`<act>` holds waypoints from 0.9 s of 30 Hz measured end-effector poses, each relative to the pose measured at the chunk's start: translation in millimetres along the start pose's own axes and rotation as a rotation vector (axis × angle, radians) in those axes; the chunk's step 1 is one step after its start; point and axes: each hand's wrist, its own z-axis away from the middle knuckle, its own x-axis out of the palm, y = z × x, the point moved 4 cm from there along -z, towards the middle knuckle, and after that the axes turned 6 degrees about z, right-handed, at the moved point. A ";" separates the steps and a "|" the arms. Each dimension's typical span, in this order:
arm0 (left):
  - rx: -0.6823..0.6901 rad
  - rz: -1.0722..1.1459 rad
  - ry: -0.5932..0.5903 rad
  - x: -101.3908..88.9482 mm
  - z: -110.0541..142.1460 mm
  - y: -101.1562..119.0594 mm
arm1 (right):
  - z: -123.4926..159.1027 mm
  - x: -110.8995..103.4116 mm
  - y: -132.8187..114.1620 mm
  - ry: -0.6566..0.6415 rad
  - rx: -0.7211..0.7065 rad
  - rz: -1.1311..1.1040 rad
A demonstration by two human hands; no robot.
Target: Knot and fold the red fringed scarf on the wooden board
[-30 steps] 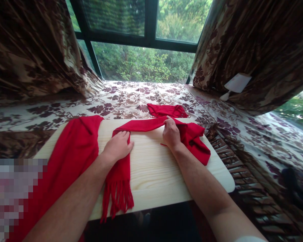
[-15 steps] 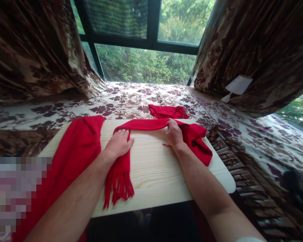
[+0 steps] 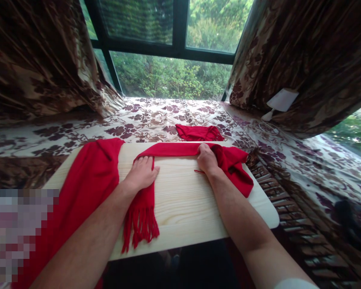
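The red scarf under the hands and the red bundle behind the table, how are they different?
The scarf stretches across the pale table, while the bundle lies bunched up small on the flowered cloth beyond it. The left hand rests on the scarf and the right hand grips it, but no hand touches the bundle. Both are red and have fringe.

Table (image 3: 186, 196): scarf (image 3: 176, 149) on top, right of cloth (image 3: 93, 172)
Ledge (image 3: 156, 116): bundle (image 3: 197, 133) behind table, lamp (image 3: 283, 100) farther right
Window (image 3: 176, 51): behind ledge, between curtains (image 3: 48, 60)
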 end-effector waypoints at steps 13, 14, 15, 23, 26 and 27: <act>0.000 -0.002 0.139 -10.7 -8.4 14.1 | 15.1 -19.6 -42.6 0.035 -0.238 0.098; -0.022 -0.014 0.092 -6.3 -9.1 11.9 | 15.4 -14.8 -45.0 -0.006 -0.273 0.108; -0.043 -0.022 0.058 -3.5 -9.3 10.0 | 15.2 -8.8 -45.6 -0.062 -0.280 0.123; -0.087 -0.060 -0.055 -5.7 -1.8 9.3 | 11.5 22.5 -32.2 -0.362 -0.106 0.075; -0.080 -0.089 -0.028 -7.9 -0.7 11.2 | 11.1 24.9 -31.3 -0.351 -0.113 0.032; -0.081 -0.094 -0.020 -8.2 -0.9 11.5 | 11.4 26.5 -31.1 -0.370 -0.109 0.022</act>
